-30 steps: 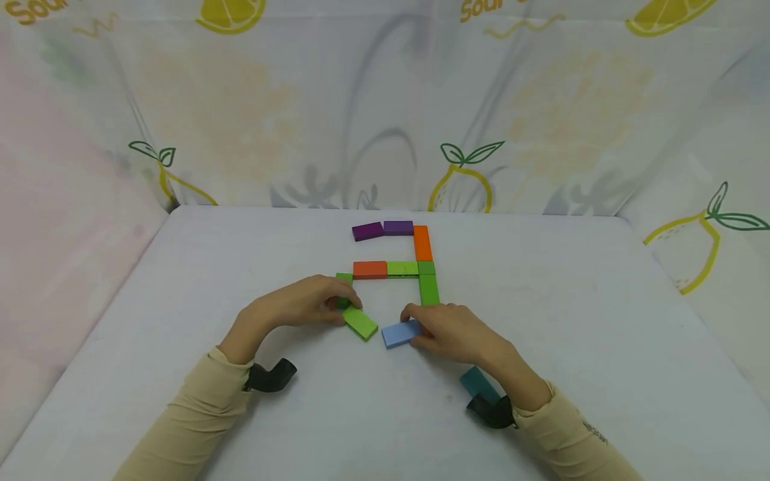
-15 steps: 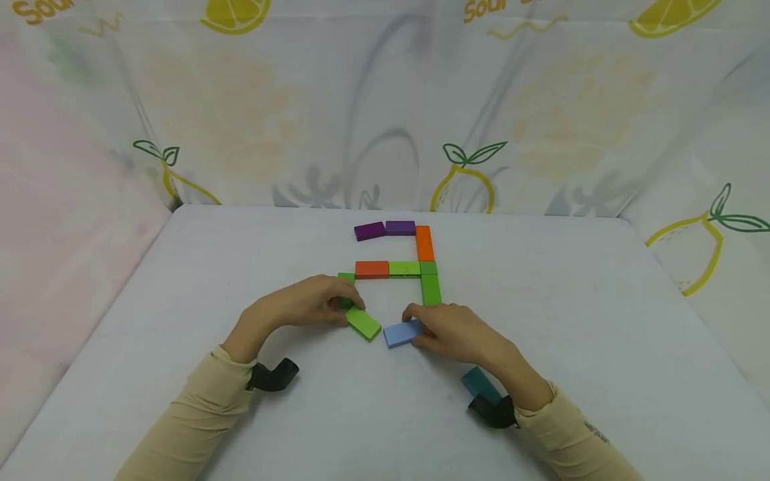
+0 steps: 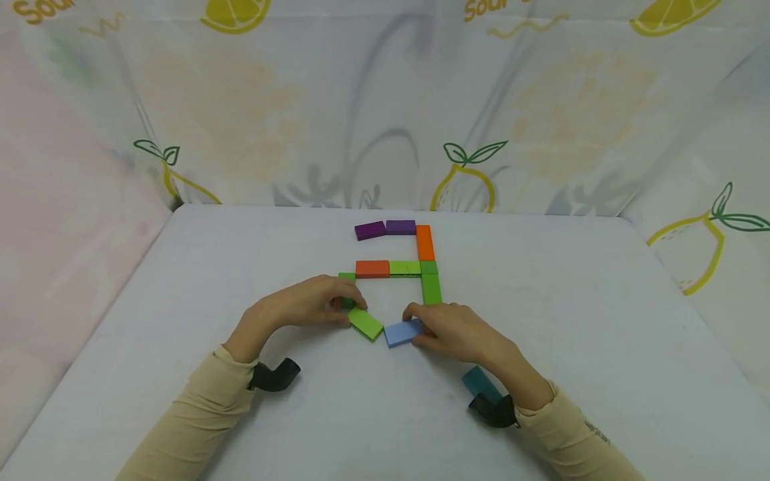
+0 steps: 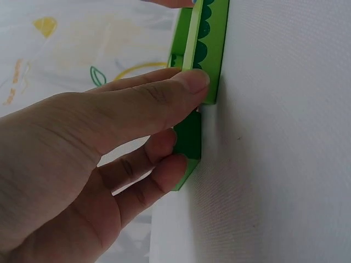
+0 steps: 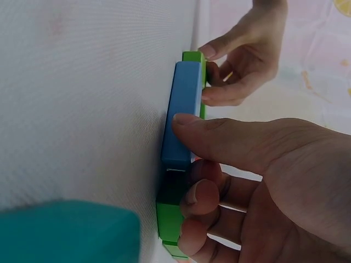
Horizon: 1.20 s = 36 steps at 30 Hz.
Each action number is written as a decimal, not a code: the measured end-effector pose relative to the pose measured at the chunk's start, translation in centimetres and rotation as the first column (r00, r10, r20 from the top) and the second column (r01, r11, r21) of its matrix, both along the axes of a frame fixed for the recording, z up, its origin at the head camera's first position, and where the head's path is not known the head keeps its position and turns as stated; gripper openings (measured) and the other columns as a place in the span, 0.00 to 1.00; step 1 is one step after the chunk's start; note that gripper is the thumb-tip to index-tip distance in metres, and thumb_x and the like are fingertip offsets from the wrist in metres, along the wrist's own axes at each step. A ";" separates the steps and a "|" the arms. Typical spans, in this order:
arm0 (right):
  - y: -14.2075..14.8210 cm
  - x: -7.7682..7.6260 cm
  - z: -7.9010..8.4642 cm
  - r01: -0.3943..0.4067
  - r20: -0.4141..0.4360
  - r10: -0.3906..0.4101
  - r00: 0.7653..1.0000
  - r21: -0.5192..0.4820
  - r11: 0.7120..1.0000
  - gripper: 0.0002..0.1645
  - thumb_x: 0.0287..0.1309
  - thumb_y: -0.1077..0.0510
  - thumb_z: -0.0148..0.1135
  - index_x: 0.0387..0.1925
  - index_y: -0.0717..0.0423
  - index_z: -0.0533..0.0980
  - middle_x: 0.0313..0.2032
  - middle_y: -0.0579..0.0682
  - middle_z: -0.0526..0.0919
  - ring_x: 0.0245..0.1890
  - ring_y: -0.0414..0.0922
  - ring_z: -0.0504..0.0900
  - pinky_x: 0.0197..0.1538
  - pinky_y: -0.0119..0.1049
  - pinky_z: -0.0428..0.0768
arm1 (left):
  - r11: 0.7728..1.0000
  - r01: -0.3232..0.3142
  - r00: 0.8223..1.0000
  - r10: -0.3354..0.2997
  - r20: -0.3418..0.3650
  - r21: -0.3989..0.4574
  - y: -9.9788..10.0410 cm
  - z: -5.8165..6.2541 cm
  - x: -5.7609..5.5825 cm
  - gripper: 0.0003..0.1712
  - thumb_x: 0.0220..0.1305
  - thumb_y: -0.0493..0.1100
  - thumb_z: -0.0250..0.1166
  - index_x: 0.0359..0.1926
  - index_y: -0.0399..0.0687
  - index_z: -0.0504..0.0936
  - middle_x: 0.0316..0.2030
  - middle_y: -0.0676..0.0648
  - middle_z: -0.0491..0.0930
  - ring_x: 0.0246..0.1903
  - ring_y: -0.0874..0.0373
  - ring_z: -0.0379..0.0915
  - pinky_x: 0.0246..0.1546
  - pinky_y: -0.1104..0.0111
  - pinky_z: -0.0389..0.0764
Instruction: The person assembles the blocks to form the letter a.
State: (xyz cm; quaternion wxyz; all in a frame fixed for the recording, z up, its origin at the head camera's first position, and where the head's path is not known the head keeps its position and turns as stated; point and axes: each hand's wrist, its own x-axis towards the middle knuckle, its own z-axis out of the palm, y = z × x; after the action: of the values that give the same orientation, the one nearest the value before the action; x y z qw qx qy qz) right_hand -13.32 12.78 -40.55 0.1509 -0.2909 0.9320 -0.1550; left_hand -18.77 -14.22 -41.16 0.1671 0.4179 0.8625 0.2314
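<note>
My left hand (image 3: pixel 307 302) pinches a light green block (image 3: pixel 367 324) lying flat and angled on the white table. In the left wrist view, the thumb presses its side, marked with dark green scallops, while two other fingers touch a darker green block (image 4: pixel 188 137) behind it. My right hand (image 3: pixel 460 334) pinches a light blue block (image 3: pixel 400 333), its thumb on the near long side in the right wrist view. The near corners of the light green and blue blocks almost meet. Beyond the right fingertips stands a green block (image 3: pixel 431 288) at the right side of the block outline.
A red-orange block (image 3: pixel 372 269) and a lime block (image 3: pixel 405 268) form a crossbar. Farther back are an orange block (image 3: pixel 425 242) and two purple blocks (image 3: pixel 400 228). A teal block (image 3: pixel 480 383) lies beneath the right wrist. Printed cloth (image 3: pixel 337 100) hangs behind the table.
The light green block has edged right in my left hand, narrowing the gap to the blue block. My right hand stays nearly still, and the head view has shifted slightly.
</note>
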 end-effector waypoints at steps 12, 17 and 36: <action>0.0 -0.1 -0.1 0.009 0.020 -0.009 1.000 0.005 1.000 0.18 0.58 0.53 0.64 0.49 0.47 0.73 0.21 0.41 0.70 0.23 0.38 0.69 0.28 0.28 0.69 | 0.977 -0.133 0.990 0.138 -0.021 0.168 -0.9 0.0 -1.0 0.24 0.60 0.45 0.66 0.57 0.47 0.75 0.49 0.48 0.75 0.34 0.60 0.70 0.33 0.70 0.74; 0.1 -0.1 0.1 0.017 0.034 -0.017 0.999 -0.002 1.000 0.17 0.58 0.53 0.63 0.50 0.47 0.73 0.20 0.41 0.69 0.22 0.37 0.68 0.26 0.28 0.67 | 0.954 -0.236 0.969 0.244 -0.023 0.188 -1.6 -1.6 -1.8 0.30 0.61 0.48 0.65 0.63 0.47 0.69 0.54 0.46 0.70 0.39 0.57 0.67 0.39 0.66 0.73; 0.4 -0.2 0.2 -0.004 0.058 0.007 0.998 -0.041 0.999 0.16 0.59 0.55 0.62 0.49 0.49 0.73 0.21 0.41 0.70 0.22 0.37 0.68 0.27 0.27 0.68 | 0.871 -0.282 0.945 0.324 -0.039 0.403 -3.2 -5.4 -2.5 0.17 0.62 0.44 0.65 0.52 0.56 0.78 0.40 0.56 0.79 0.33 0.64 0.68 0.32 0.73 0.69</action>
State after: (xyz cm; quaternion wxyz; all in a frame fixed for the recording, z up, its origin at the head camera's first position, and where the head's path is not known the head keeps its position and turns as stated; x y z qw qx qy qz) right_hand -13.50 13.16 -40.30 0.1724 -0.2920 0.9230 -0.1819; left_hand -21.26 -17.44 -46.53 -0.0040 0.3139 0.8609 0.4003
